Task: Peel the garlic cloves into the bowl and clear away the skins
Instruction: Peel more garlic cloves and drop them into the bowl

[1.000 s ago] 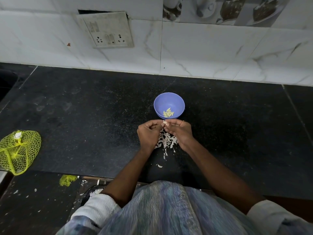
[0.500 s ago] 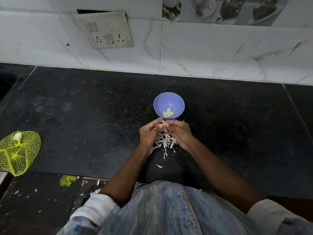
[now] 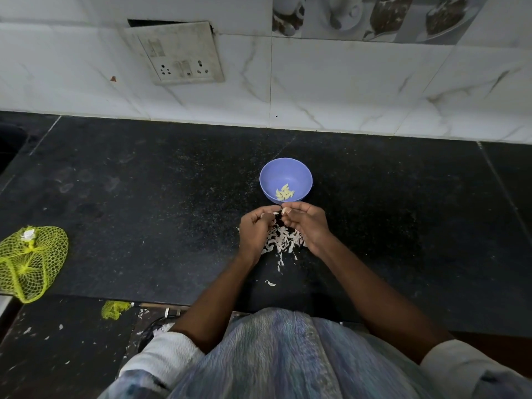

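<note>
While the left hand curls its fingers round a scrap of skin, the right hand pinches a garlic clove at its fingertips, both just in front of the purple bowl holding peeled cloves. Loose skins lie heaped on the black table between the wrists; a yellow net bag sits far left.

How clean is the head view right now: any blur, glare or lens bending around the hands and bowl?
Head view: bowl and skins pile are sharp; the clothing at the bottom edge is smeared. Wide-angle bending curves the wall tiles and counter edge. Dim, even light, no glare. What the left hand and right hand pinch is too small to read.
</note>
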